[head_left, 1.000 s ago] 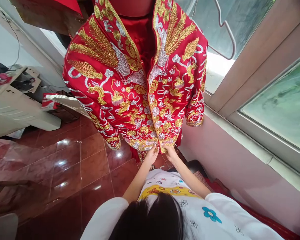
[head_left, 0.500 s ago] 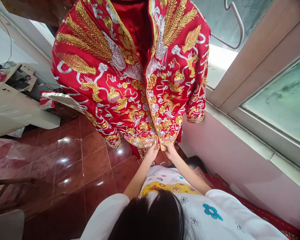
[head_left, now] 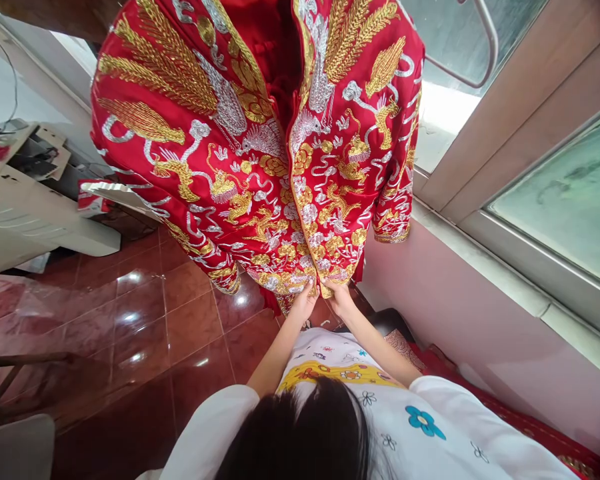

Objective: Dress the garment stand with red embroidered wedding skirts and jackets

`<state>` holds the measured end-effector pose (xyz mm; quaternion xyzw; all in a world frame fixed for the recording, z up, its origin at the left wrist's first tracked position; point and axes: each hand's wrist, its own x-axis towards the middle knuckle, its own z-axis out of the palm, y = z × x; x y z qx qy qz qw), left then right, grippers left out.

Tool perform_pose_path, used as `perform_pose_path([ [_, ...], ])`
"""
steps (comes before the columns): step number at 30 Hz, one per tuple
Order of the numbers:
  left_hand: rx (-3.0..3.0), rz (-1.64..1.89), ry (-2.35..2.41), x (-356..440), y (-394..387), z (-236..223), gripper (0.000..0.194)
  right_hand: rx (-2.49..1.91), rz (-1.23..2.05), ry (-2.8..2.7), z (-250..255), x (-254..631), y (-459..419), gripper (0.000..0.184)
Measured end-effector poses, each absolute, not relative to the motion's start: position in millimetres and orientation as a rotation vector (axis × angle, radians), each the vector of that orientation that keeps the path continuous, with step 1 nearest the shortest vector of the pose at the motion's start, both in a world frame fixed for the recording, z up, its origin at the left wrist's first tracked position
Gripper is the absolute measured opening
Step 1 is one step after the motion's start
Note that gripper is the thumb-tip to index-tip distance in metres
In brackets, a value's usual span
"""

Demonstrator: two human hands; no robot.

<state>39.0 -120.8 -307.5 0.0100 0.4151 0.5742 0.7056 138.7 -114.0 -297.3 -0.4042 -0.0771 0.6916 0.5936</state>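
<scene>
A red jacket (head_left: 260, 193) with dense gold and silver embroidery hangs in front of me, its neckline partly parted and showing a red lining. My left hand (head_left: 305, 301) pinches the bottom corner of one front panel. Close beside it, my right hand (head_left: 338, 297) grips the hem corner of the other panel. Both front edges come nearly together between my hands. The sleeves hang down on either side. What holds the jacket up lies outside the view, and the fingertips behind the hem are hidden.
To the right stand a framed window (head_left: 565, 193) and its pale sill (head_left: 510, 277) above a pink wall. A curved metal bar (head_left: 491, 50) is at upper right. White sewing-machine-like equipment (head_left: 55, 210) stands left. Red-brown tiles (head_left: 190, 333) cover the floor; a wooden frame (head_left: 10, 380) is at lower left.
The upper part of the jacket appears slightly larger and shifted up and left in view. Both hands keep their hold on the hem.
</scene>
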Motion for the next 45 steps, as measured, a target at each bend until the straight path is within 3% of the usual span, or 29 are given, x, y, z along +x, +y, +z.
perform_pose_path([
  [14,0.143,1.484,0.996,53,-127,-308,0.048,-1.021,1.614,-0.081,-312,130,-104,0.033],
  [22,0.165,1.483,1.012,55,-128,-299,0.045,-1.056,1.663,-0.068,-319,132,-102,0.032],
  [29,0.121,1.471,0.995,56,-136,-302,0.042,-0.990,1.794,-0.105,-308,129,-95,0.020],
  [36,0.075,1.404,0.953,45,-134,-293,0.033,-1.017,1.664,-0.104,-299,138,-102,0.039],
  [45,0.068,1.392,0.952,48,-131,-289,0.035,-1.011,1.624,-0.102,-299,135,-115,0.043],
])
